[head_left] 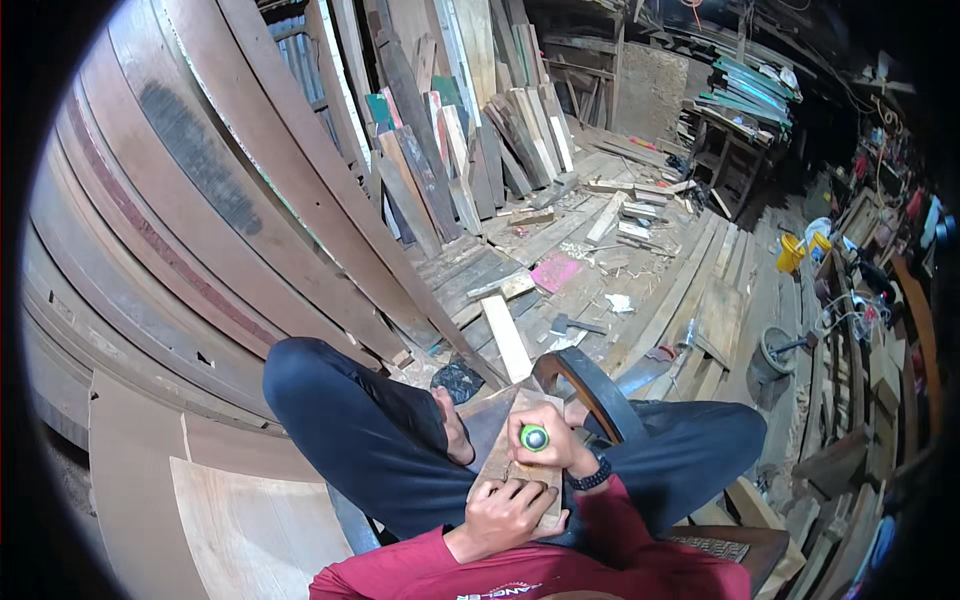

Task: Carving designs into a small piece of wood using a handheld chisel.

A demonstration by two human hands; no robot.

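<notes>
A short, thick piece of wood (496,462) lies across my lap, its far end pointing away from me. My left hand (506,516) grips its near part, fingers curled over the top face and thumb at the edge. Just beyond, my right hand (556,452) is closed in a fist around a tool with a green handle (535,437) and a dark round butt end. The handle points up toward me, so its shaft or blade is hidden beneath the fist and I cannot tell its kind. Both hands are close together over the wood.
A curved dark chair arm (590,390) rises beside my right knee. Ahead on the littered floor lie a pale board (507,338), a hatchet-like tool (578,325) and a saw (645,370). Tall planks (250,200) lean along the left; a bucket (775,355) stands at right.
</notes>
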